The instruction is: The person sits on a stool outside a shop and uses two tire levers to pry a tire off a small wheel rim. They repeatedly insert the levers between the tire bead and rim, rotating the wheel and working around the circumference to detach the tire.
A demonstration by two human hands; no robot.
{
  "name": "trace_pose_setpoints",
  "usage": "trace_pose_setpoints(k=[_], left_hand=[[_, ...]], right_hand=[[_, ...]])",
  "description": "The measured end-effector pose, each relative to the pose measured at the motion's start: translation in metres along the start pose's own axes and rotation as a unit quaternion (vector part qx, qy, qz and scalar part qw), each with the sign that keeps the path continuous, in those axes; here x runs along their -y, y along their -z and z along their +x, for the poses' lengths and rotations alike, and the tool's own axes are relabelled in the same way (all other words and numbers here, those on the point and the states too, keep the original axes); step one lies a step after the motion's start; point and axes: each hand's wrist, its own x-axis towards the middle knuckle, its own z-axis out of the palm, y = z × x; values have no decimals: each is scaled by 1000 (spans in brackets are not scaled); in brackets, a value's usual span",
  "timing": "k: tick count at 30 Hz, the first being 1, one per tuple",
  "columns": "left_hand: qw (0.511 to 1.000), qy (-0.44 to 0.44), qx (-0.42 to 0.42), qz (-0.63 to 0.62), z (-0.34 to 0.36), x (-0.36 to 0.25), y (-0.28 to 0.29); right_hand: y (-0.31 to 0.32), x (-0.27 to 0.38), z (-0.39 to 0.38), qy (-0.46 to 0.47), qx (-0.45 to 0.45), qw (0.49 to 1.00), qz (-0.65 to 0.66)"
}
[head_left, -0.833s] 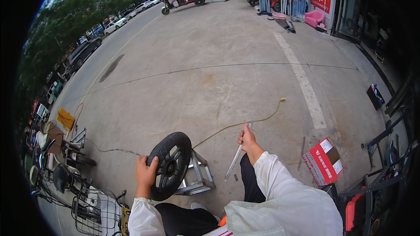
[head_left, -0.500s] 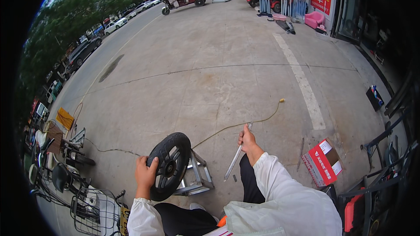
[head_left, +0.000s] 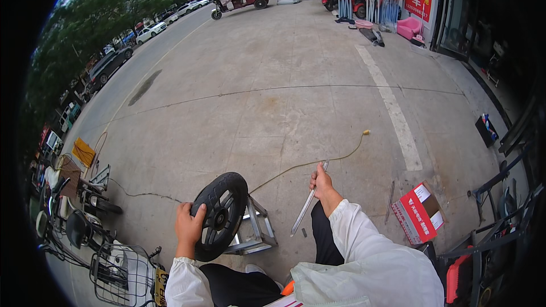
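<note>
A black-tyred wheel (head_left: 218, 219) with dark spokes stands tilted upright on a silver metal stand (head_left: 257, 243) in front of my knees. My left hand (head_left: 189, 226) is closed on the tyre's left side, thumb on the near sidewall and fingers behind. Off to the right of the wheel, my right hand (head_left: 323, 184) wraps round the upper part of a long, flat metal tyre lever (head_left: 302, 215). The lever slants down and left, its lower end apart from the wheel. Where the stand bears the wheel is partly hidden by the tyre.
A thin yellow hose (head_left: 296, 165) crosses the concrete from behind the wheel. Another metal bar (head_left: 389, 200) lies beside a red cardboard box (head_left: 418, 214) on the right. A scooter with a wire basket (head_left: 122, 273) is at lower left; a dark metal frame (head_left: 483, 239) stands at lower right.
</note>
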Motion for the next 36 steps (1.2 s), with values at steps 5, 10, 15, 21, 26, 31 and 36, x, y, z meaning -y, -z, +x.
trace_pose_setpoints(k=[5, 10, 15, 21, 26, 31, 36], left_hand=[[1000, 1, 1, -2, -1, -1, 1], [1000, 20, 22, 2, 0, -2, 3], [999, 24, 23, 5, 1, -1, 4], [1000, 2, 2, -1, 0, 2, 2], [1000, 17, 19, 1, 0, -2, 4], [1000, 8, 14, 0, -1, -2, 4], [1000, 13, 17, 1, -1, -3, 5]], right_hand=[[1, -1, -3, -18, 19, 1000, -1], [0, 0, -1, -3, 10, 1000, 4], [0, -2, 0, -11, 13, 1000, -3], [0, -4, 3, -2, 12, 1000, -18], [0, -5, 5, 2, 6, 999, -46], [-3, -4, 1, -9, 9, 999, -53], [-3, -4, 1, -8, 3, 999, -42]])
